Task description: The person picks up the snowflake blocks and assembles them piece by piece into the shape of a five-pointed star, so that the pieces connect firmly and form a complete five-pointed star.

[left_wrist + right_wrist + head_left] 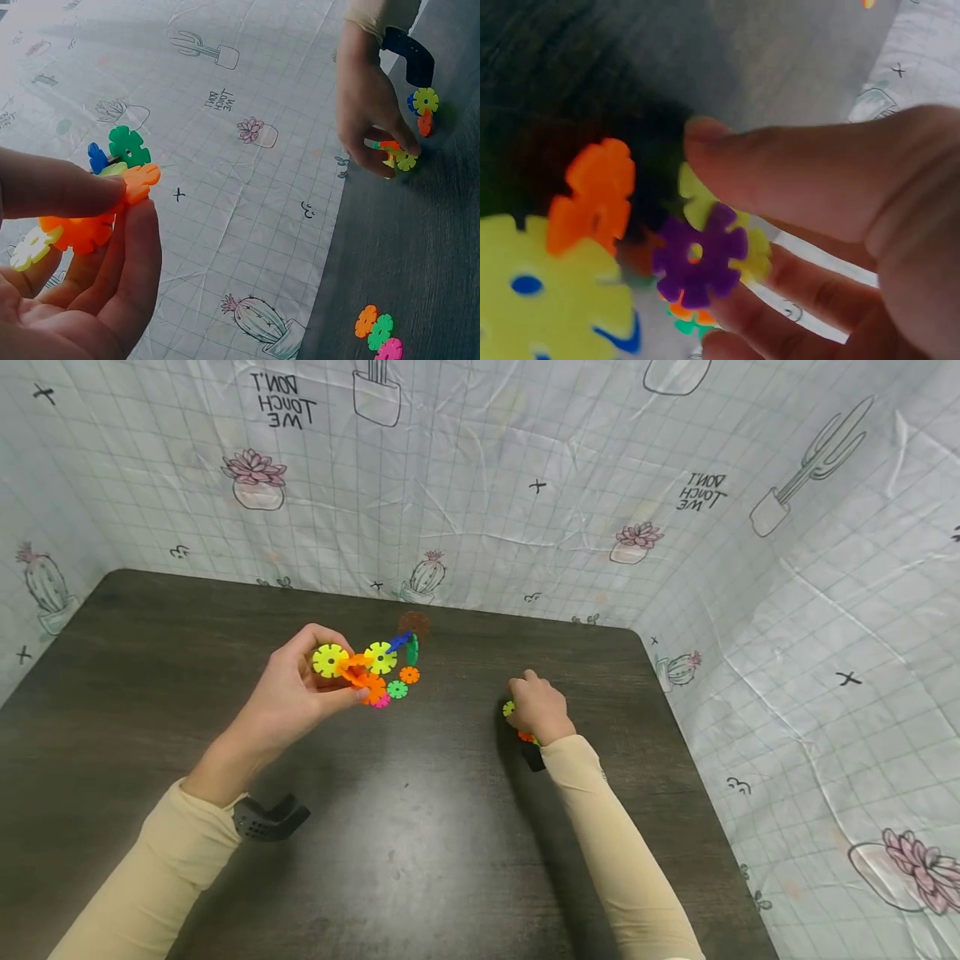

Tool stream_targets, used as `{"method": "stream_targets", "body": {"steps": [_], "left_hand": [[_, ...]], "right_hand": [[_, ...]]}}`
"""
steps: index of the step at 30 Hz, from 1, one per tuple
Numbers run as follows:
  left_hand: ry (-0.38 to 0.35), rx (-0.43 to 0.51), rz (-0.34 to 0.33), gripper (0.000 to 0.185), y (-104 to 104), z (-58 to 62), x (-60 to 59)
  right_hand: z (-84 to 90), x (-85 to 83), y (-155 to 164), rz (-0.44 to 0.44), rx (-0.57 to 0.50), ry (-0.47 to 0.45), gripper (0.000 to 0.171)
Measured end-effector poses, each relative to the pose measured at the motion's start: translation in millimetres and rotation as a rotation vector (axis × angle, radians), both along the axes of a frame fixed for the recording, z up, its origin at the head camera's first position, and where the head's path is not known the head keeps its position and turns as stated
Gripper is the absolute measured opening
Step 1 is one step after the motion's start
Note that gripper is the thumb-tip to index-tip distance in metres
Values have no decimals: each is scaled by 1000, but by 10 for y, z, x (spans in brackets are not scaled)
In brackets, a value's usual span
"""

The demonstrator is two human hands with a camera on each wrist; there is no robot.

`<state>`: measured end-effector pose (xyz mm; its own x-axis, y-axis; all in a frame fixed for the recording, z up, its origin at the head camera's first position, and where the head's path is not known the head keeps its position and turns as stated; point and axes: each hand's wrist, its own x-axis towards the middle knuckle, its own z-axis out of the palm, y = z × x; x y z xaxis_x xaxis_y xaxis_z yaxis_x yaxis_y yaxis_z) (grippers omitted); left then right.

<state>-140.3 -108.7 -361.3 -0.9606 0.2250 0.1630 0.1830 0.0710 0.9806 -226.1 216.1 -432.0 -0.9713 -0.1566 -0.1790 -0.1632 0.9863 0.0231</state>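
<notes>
My left hand [288, 689] pinches a joined cluster of flower-shaped plastic discs [358, 670] between thumb and fingers, raised over the table. Orange and yellow discs lie nearest the fingers; green [129, 146] and blue [97, 157] ones stick out beyond the thumb. Low over the table on the right, my right hand [540, 706] has its thumb and fingers curled round a second, smaller group of discs. The right wrist view shows a purple disc [700, 256] in front of a yellow disc [757, 255], with orange and green edges below; the fingers partly hide this group.
A row of orange, green [397, 690] and pink discs lies on the dark table [420, 827], beyond the left thumb. Closer to the right wrist lie a yellow disc [426, 100], a blue one and an orange disc [425, 124]. A printed cloth [487, 527] hangs behind the table.
</notes>
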Motion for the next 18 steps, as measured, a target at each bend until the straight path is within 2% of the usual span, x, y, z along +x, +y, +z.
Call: {"method": "stream_targets", "body": {"steps": [7,13,15,18], "left_hand": [[-9,13,-13,43,12,-10,-22],[8,-2,-39,50,28,-5,-45],[9,-4,-42,50,27,-4,-52],[16,-16,-36,47,26,-1,-64]], "right_hand": [[-59,-47,-13,-1,-19,15,27],[-47,-24,-40,-7,-18,19,23],[-17,-3,-65,0,-59,45,21],[70,37,-130,45,-206,116,15]]}}
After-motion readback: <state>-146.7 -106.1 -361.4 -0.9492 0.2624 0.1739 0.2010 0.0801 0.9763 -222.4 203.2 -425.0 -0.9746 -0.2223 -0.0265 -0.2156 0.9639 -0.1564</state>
